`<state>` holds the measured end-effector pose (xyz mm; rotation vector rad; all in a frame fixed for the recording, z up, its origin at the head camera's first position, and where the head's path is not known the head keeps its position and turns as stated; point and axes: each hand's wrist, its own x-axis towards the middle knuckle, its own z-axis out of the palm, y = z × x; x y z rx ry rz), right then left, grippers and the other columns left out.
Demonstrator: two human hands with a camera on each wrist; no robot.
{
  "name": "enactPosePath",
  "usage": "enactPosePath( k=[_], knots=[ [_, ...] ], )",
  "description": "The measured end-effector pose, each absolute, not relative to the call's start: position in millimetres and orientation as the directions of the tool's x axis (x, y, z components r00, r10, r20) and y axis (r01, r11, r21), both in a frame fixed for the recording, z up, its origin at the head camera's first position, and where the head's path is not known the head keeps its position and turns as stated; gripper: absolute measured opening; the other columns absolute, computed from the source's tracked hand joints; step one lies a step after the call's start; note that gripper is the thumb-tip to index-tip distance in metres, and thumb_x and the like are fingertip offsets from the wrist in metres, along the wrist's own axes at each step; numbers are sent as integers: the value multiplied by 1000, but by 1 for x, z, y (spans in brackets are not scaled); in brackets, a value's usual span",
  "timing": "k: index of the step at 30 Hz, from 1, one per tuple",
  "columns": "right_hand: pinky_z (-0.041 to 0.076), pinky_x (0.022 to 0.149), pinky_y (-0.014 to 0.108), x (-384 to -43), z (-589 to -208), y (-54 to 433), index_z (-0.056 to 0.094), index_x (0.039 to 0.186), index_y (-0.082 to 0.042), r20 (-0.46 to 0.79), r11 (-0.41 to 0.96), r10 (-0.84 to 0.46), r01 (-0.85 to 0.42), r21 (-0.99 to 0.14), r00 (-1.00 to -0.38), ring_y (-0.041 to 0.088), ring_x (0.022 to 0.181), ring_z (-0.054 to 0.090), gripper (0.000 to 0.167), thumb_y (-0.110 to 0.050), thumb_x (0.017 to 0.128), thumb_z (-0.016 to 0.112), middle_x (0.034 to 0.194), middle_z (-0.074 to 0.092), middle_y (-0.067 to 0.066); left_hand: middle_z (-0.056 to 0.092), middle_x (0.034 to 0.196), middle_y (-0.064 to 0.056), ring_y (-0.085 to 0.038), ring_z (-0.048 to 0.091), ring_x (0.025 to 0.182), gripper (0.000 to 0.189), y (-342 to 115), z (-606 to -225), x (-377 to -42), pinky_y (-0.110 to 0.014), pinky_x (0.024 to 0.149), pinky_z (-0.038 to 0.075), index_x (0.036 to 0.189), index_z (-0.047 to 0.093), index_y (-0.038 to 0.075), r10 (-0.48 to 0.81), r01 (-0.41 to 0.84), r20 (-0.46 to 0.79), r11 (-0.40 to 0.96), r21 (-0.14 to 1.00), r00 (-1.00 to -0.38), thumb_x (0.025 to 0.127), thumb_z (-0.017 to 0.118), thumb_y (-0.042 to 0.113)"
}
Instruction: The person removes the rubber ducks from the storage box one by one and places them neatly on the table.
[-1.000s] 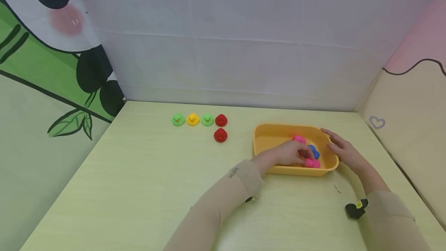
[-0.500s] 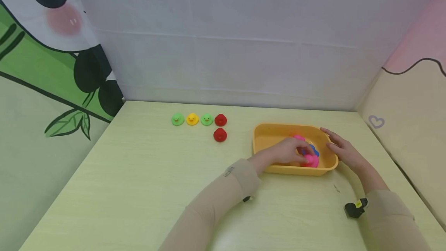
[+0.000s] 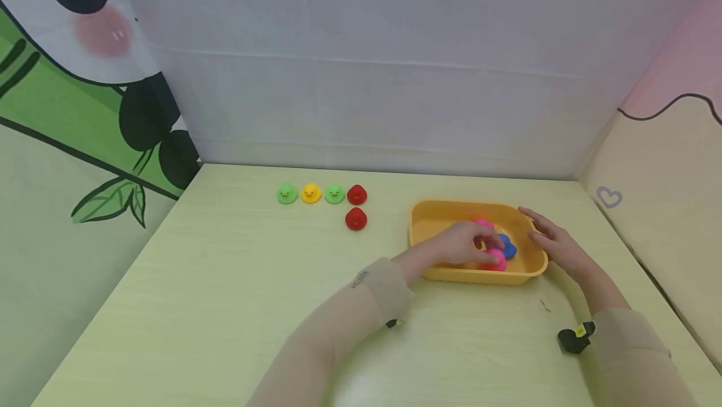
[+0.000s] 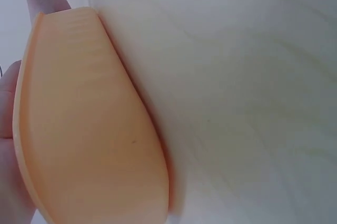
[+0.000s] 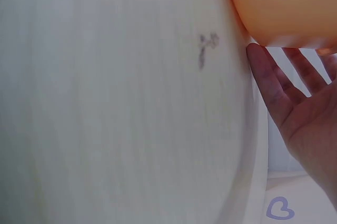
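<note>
In the head view my left hand (image 3: 469, 244) reaches into the yellow-orange plastic tray (image 3: 431, 222). Thumb and fingertips pinch a pink rubber duck (image 3: 495, 261) near the front wall. A blue toy (image 3: 509, 249) lies just right of it, and another pink toy (image 3: 484, 223) sits behind the hand, partly covered. My right hand (image 3: 558, 247) rests with spread, fairly straight fingers against the tray's right end. The right wrist view shows that hand (image 5: 310, 113) at the tray wall (image 5: 295, 11). From the left wrist, the tray's outer side (image 4: 95, 124) hides most of the left hand.
Left of the tray, a green duck (image 3: 287, 194), a yellow duck (image 3: 311, 193), another green duck (image 3: 335, 194) and a red duck (image 3: 356, 194) stand in a row. A second red duck (image 3: 356, 219) is in front of the first. A printed cloth wall (image 3: 361, 112) closes off the back.
My left hand has shifted slightly left inside the tray, carrying the pink duck away from the blue toy, which shows more now. My right hand stays at the tray's end.
</note>
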<state>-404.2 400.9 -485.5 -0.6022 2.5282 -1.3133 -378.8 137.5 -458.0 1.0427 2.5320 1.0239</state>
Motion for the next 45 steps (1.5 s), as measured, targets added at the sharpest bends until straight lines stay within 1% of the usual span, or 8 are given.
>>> enactPosePath(
  k=[5,13,19,22,26,34,40,45],
  knots=[
    [42,89,65,-404,-485,400,16,152,-19,-13,513,-457,-252,-820,-889,57,132,21,56,-28,102,40,153,13,27,58,93,13,-3,51,90,32,130,-455,-378,-10,75,43,114,66,20,673,521,67,501,692,-736,86,68,34],
    [43,89,64,-404,-485,400,16,152,-18,-2,516,-460,-266,-814,-888,57,132,22,56,-28,102,39,153,14,28,60,91,12,-4,52,87,33,120,-447,-371,-12,73,45,115,67,18,630,483,84,494,723,-772,85,70,32],
    [42,89,64,-403,-486,399,17,152,-18,7,515,-462,-274,-812,-887,57,132,20,55,-26,102,39,153,14,28,61,91,15,-5,52,86,37,110,-440,-369,-16,70,47,118,66,22,601,443,85,478,759,-795,84,70,36],
    [43,89,63,-404,-486,399,17,151,-18,9,511,-463,-276,-814,-886,57,132,20,54,-26,102,39,153,13,28,62,93,17,-5,53,88,34,105,-437,-368,-18,71,48,116,68,24,599,452,113,454,768,-793,84,70,37],
    [44,88,62,-404,-486,399,18,151,-18,14,510,-465,-281,-813,-885,56,132,22,54,-25,102,39,153,14,28,63,94,18,-4,53,89,32,99,-433,-367,-18,74,47,113,69,21,596,476,161,419,773,-787,84,70,34],
    [43,89,63,-404,-486,398,18,151,-18,16,508,-463,-280,-815,-886,56,132,21,55,-25,102,40,153,14,27,64,90,13,-7,53,87,28,86,-420,-361,-18,72,47,109,70,19,563,478,207,389,788,-800,84,71,32],
    [41,90,65,-405,-488,398,17,152,-19,10,508,-458,-271,-818,-889,56,132,20,55,-26,102,40,153,14,27,63,87,11,-7,55,84,27,73,-409,-355,-19,70,48,106,71,19,518,504,262,404,764,-814,82,74,31],
    [41,90,65,-405,-490,397,17,152,-18,9,512,-451,-267,-816,-892,56,132,21,55,-27,102,40,153,14,27,64,91,12,-8,56,84,26,60,-400,-351,-22,67,51,105,70,21,502,488,262,396,778,-824,82,74,31]
  ],
)
